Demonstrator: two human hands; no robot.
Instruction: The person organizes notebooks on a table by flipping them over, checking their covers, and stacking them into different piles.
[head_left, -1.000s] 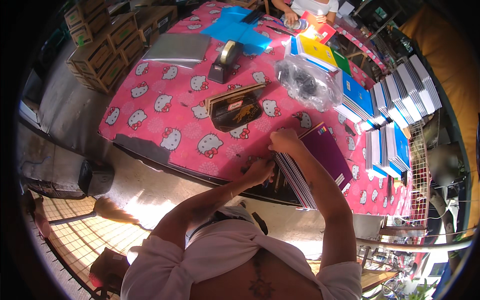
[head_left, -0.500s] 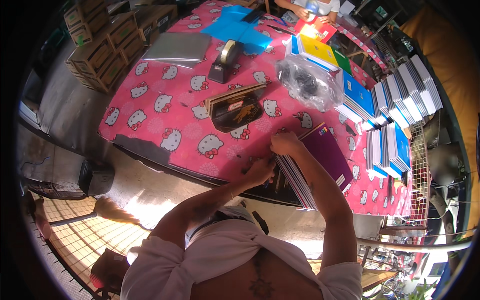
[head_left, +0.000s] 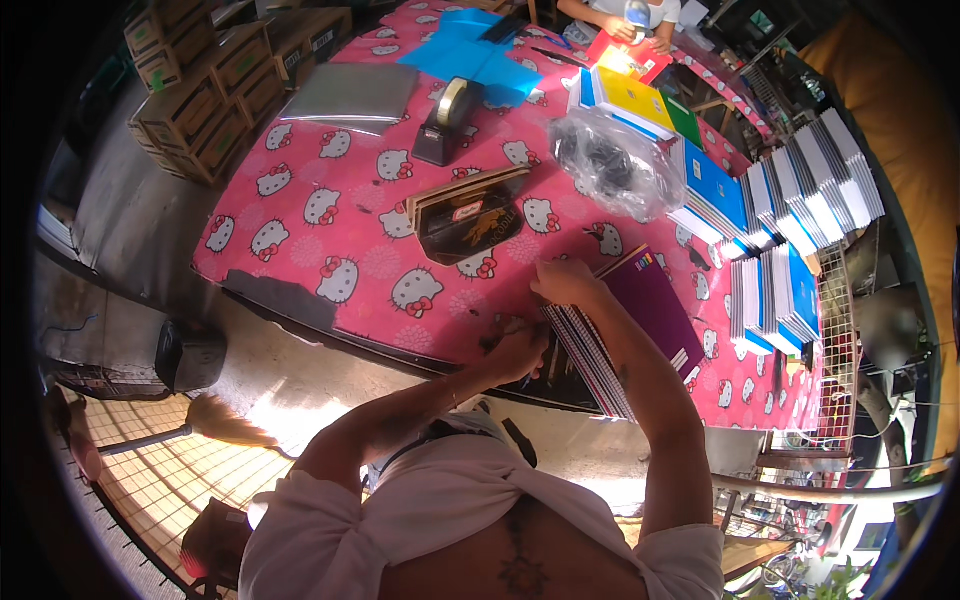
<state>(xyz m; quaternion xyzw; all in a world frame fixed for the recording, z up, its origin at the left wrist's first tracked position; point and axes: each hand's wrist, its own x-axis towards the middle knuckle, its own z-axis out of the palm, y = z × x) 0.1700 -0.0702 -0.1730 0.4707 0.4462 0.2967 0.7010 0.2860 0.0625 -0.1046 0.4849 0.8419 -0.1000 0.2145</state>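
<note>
A stack of spiral notebooks with a purple cover lies at the table's near edge, its bound edges facing me. My right hand rests beside the stack's upper left corner, fingers bent together; whatever they pinch is too small to make out. Just below and to its left is my left hand, its fingers curled at the table edge next to the notebooks. Something small and bluish shows under that hand, but its kind cannot be told. A black box with a gold design stands beyond my hands.
On the pink table are a tape dispenser, clear plastic sheets, crumpled plastic wrap, and blue notebook stacks at right. Cartons stand at far left. Another person's hands work across the table over a red notebook.
My right hand has shifted slightly left beside the stack's corner. My left hand's fingers have turned a little. Across the table, the other person's hands and the round object they hold have moved right.
</note>
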